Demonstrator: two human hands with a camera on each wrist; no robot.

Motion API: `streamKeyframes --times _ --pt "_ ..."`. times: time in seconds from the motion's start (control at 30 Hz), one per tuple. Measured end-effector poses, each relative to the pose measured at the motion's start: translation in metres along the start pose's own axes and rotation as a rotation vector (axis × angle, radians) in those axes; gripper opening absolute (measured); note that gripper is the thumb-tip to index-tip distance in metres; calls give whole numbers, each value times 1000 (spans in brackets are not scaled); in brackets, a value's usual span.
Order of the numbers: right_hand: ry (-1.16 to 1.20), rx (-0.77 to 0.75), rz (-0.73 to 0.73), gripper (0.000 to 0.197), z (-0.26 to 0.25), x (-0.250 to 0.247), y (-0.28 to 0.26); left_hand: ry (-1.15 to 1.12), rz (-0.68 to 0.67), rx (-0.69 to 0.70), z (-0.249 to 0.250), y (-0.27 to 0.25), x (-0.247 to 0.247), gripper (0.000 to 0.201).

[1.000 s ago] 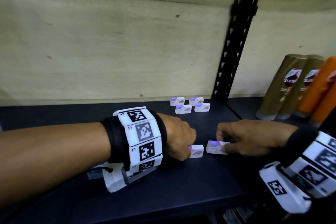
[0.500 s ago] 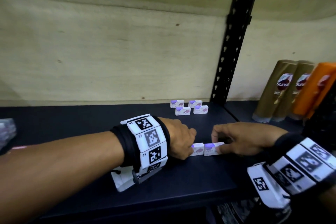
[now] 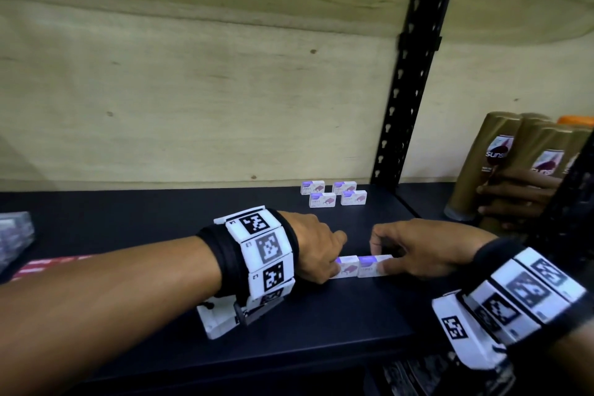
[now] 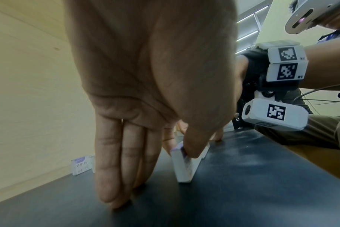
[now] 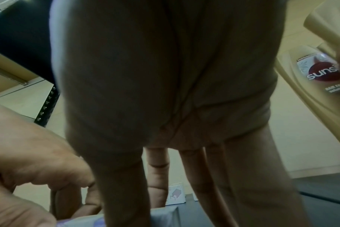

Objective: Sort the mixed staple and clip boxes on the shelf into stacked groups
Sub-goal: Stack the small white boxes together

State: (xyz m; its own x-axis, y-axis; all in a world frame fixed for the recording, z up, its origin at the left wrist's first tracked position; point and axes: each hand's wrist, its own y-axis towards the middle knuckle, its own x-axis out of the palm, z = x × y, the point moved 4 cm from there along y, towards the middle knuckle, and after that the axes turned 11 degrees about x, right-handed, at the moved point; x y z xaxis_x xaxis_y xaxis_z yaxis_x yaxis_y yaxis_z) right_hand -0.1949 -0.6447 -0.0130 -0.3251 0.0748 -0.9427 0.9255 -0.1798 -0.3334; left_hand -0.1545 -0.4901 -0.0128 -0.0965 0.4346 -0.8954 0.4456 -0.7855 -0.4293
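From the head view, the left hand (image 3: pixel 316 249) pinches one staple box (image 3: pixel 346 266) and the right hand (image 3: pixel 421 249) pinches another staple box (image 3: pixel 373 265); the two touch side by side on the dark shelf (image 3: pixel 321 325); four more staple boxes (image 3: pixel 332 193) sit at 12 o'clock; gold shampoo bottles (image 3: pixel 482 164) stand at 2 o'clock. From the left wrist, thumb and finger squeeze the box (image 4: pixel 182 165). From the right wrist, the grip is blurry; I cannot tell.
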Motion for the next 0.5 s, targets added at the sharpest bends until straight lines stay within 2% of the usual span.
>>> streamKeyframes --times 0.37,0.43,0.5 --pt "-8 -5 -10 14 0 1 3 -4 -17 -11 0 -1 1 41" --pt "0 1 -19 18 0 0 1 -7 -18 -12 0 0 1 43" --pt "4 27 -35 30 1 0 0 -22 -27 -14 0 1 2 51"
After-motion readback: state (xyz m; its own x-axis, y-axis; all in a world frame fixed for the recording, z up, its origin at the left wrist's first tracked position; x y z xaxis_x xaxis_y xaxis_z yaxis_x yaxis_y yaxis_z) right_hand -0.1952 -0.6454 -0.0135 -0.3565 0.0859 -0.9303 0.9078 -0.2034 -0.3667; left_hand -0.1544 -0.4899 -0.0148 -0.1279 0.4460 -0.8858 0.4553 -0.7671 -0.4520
